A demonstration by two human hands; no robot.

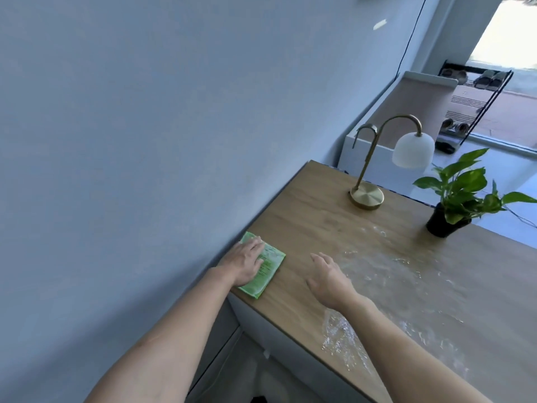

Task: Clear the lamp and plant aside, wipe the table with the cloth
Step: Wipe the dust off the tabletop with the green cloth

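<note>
Bare forearms, no sleeves; hands ungloved.

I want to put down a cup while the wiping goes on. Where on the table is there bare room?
Bare wood lies between the green cloth and the lamp, along the wall side. A smaller patch lies between both hands. Crowded or dirty: white smears spread from the right hand toward the plant, and the left hand presses the cloth.

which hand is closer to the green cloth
Left. The left hand lies flat on top of the green cloth by the wall. The right hand hovers open beside it, apart from the cloth, over the table.
</note>
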